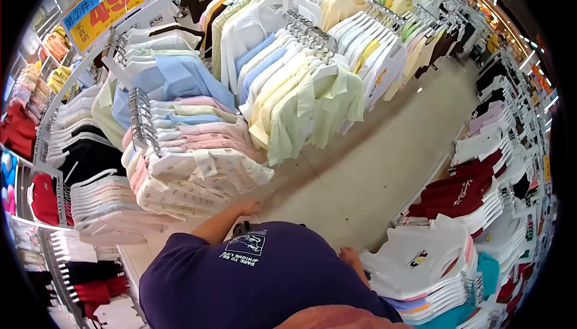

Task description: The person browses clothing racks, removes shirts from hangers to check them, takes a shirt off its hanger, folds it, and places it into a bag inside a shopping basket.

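Your left hand (247,207) hangs with nothing seen in it; your right hand (348,255) looks loosely curled, also with nothing visible, though how wide the fingers of either stand cannot be told. The patterned cream shirt (201,175) hangs at 10 o'clock from your left hand, the nearer one, its spread running roughly 9 to 3; contact is unclear. The white T-shirt (409,248) lies just beside your right hand, toward 3 o'clock. Pale floor (384,136) stretches away toward 1 o'clock.

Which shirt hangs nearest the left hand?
The printed cream shirt, beyond the left hand; the plain pale green shirt to its right hangs farther off.
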A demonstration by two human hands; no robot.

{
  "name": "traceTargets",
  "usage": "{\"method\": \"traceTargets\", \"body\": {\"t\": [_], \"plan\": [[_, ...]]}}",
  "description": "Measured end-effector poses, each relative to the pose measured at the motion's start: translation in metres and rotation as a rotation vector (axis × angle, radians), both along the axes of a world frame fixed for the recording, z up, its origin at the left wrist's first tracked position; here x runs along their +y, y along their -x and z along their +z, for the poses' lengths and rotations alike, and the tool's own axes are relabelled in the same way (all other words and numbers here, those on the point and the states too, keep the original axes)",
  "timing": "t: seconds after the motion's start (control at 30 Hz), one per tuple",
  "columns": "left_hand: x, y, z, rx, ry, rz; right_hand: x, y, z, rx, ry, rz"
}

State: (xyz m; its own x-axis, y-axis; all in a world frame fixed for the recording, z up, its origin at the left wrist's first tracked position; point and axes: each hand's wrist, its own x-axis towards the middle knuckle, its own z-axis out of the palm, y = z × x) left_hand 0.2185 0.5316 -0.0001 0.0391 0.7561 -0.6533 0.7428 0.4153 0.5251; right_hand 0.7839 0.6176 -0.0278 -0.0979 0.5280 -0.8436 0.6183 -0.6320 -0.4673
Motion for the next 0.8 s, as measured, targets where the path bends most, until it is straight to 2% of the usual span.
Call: {"method": "traceTargets", "body": {"t": [0.07, 0.17, 0.27, 0.37, 0.47, 0.57, 0.67, 0.8], "plan": [[0.025, -0.015, 0.000, 0.038, -0.197, -0.034, 0.020, -0.023, -0.021, 0.025, 0.028, -0.158], [0.054, -0.030, 0.012, 0.049, -0.200, -0.040, 0.053, -0.030, 0.005, -0.023, 0.017, -0.126], [0.068, -0.034, 0.022, 0.066, -0.213, -0.069, 0.085, -0.040, -0.010, 0.003, 0.014, -0.026], [0.065, -0.022, -0.027, 0.159, -0.089, -0.052, 0.109, -0.020, 0.000, 0.063, -0.032, -0.024], [0.070, -0.020, -0.016, 0.220, 0.044, -0.088, 0.133, 0.003, 0.002, 0.074, -0.028, -0.019], [0.079, -0.018, -0.042, 0.242, 0.126, -0.089, 0.158, 0.015, 0.006, 0.092, -0.046, 0.035], [0.117, -0.024, -0.039, 0.251, 0.145, -0.133, 0.177, 0.006, 0.001, 0.112, -0.096, 0.037], [0.183, -0.031, -0.039, 0.182, 0.054, -0.132, 0.204, -0.022, 0.018, -0.077, -0.133, 0.145]]}}
